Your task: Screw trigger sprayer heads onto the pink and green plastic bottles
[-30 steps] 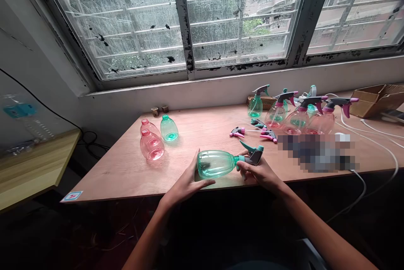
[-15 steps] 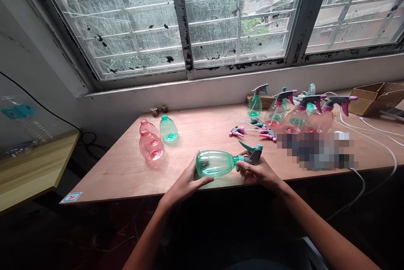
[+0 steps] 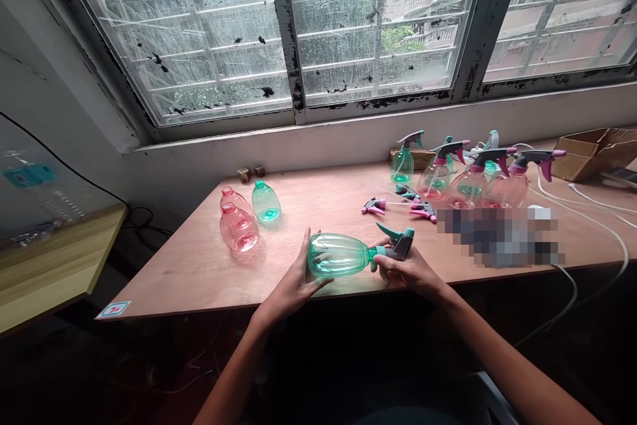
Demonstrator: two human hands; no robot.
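Observation:
A clear green spray bottle (image 3: 341,256) lies on its side just above the near edge of the wooden table (image 3: 199,266). My left hand (image 3: 291,286) is wrapped round its base end. My right hand (image 3: 408,270) grips the grey and teal trigger head (image 3: 395,244) at the bottle's neck. Both hands are closed on it.
Two pink bottles (image 3: 237,225) and a green bottle (image 3: 265,202) without heads stand at the left. Loose trigger heads (image 3: 401,205) lie mid-table. Several finished spray bottles (image 3: 468,176) stand at the right, with a cardboard box (image 3: 592,150) and white cables (image 3: 592,213) beyond.
The bottle has lifted slightly and turned in my hands; my left hand has shifted its hold on the base. My right hand stays on the trigger head.

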